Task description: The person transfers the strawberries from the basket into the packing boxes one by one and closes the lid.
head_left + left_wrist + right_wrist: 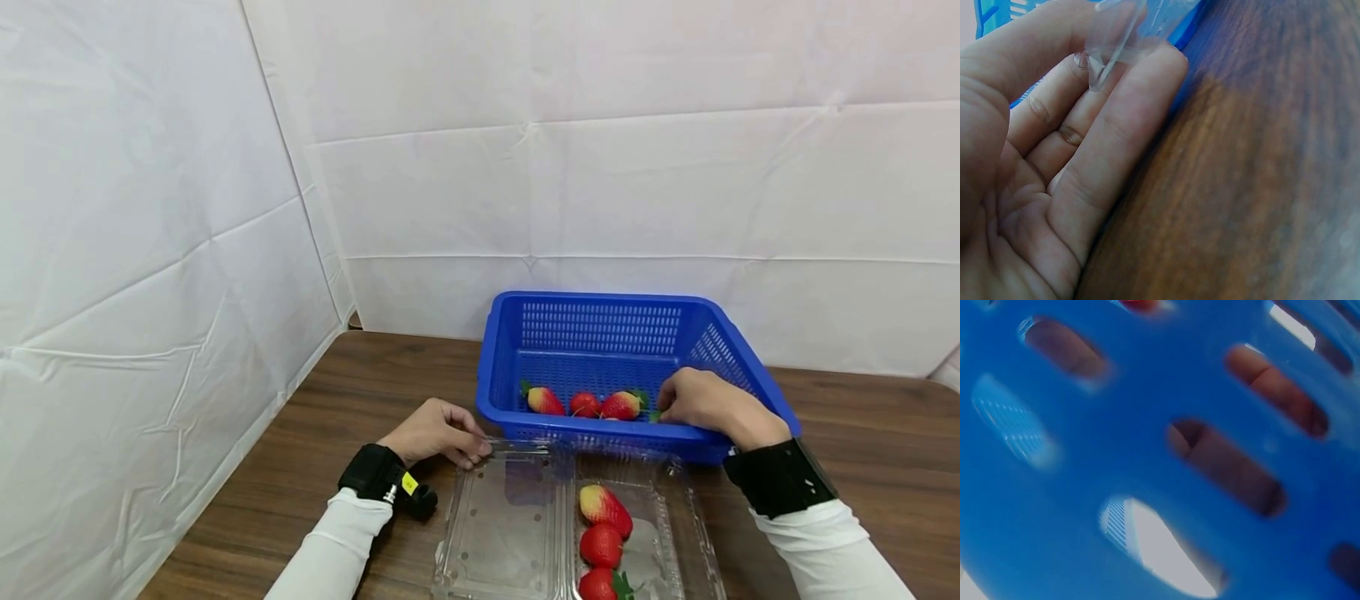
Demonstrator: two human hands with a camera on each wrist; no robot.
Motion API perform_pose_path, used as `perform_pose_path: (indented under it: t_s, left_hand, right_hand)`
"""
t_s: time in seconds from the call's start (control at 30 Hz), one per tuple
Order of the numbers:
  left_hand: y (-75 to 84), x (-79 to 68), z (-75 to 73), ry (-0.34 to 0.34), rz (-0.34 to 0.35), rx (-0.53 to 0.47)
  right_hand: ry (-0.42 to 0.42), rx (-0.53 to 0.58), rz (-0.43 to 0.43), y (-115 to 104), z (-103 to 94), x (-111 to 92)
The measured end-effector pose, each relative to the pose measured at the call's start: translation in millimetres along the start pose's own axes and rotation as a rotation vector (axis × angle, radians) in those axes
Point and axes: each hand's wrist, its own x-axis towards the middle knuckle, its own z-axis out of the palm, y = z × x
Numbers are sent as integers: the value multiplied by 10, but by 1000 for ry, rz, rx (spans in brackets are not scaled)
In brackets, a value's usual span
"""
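My left hand pinches the far left corner of a clear plastic clamshell box. In the left wrist view, the clear plastic edge sits between thumb and fingers. The box lies unfolded, and three strawberries line its right half. My right hand reaches over the near rim of a blue basket, its fingers bent down at a strawberry. Only that berry's green leaves show by the fingertips; the rim hides the rest. Through the basket's slots, the right wrist view shows parts of fingers.
Several more strawberries lie along the near side inside the basket. The basket stands behind the box on a brown wooden table. White sheets hang behind the table and along its left side.
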Motion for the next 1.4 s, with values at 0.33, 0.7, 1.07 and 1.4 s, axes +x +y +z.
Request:
perform_pose_path:
  t_s: [0.33, 0.7, 1.07, 1.4]
  left_hand:
    - [-11, 7, -2, -9, 5, -15]
    - [-3, -3, 5, -3, 2, -8]
    - [3, -2, 2, 1, 2, -9]
    - [-5, 1, -4, -1, 1, -6]
  right_hand:
    - [-18, 8, 11, -6, 8, 9]
    - [9, -8, 22, 0, 6, 6]
    - [46, -10, 8, -2, -1, -10]
    - [88, -6, -6, -7, -12, -21]
